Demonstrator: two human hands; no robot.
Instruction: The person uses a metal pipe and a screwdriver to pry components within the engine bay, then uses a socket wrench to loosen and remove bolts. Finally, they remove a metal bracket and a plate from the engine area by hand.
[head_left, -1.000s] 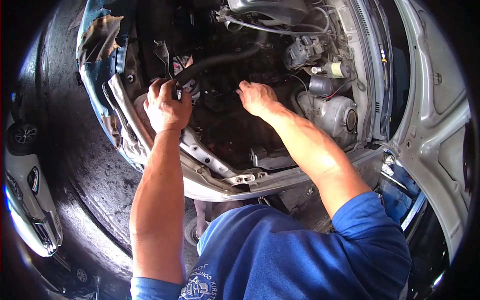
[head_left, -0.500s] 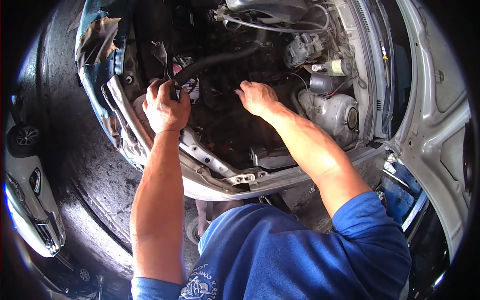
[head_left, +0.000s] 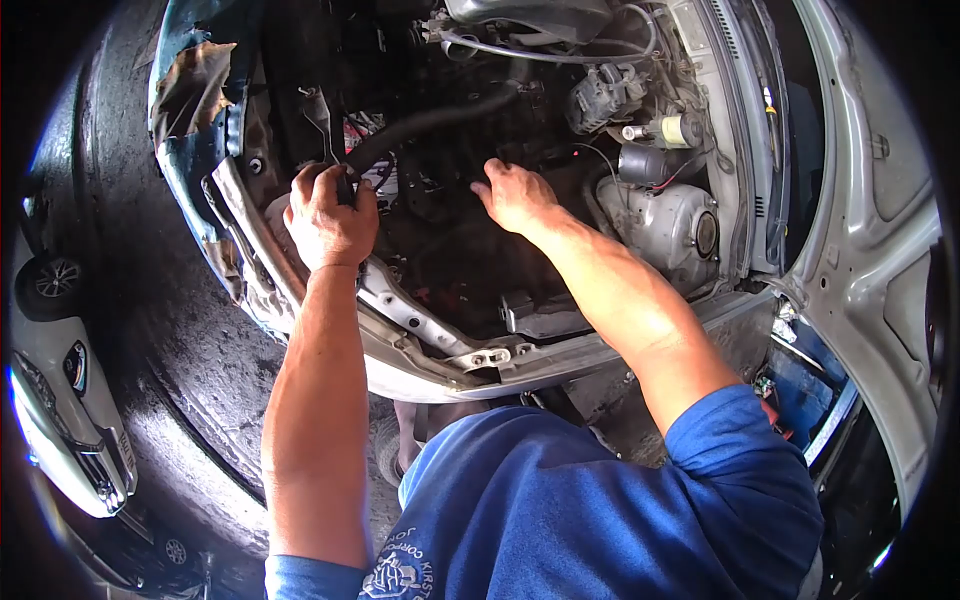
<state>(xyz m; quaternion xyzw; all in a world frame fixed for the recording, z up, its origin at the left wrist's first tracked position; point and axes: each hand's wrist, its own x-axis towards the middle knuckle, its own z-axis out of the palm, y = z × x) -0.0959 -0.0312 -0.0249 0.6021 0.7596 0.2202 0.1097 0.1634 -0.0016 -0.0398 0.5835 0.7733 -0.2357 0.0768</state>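
My left hand [head_left: 330, 222] is at the front of a car's open engine bay, its fingers curled and thumb drawn in round a small dark part [head_left: 346, 186] whose kind I cannot make out. Just beyond the fingers is a narrow metal bracket [head_left: 318, 110], and a thick black hose [head_left: 430, 118] ends close to them. Over the dark middle of the bay, my right hand [head_left: 516, 198] has its fingers bent in and thumb near the index finger. Whatever it may grip is hidden.
Near my side runs the fender edge [head_left: 480, 392], with a pale metal rail [head_left: 405, 305] inside it. On the right are a strut tower [head_left: 660, 228], a black cylinder [head_left: 645, 163] and the raised hood [head_left: 870, 200]. A white car [head_left: 65, 400] stands at left.
My right hand's fingers have curled slightly more. My left hand has barely shifted and stays closed at the same spot.
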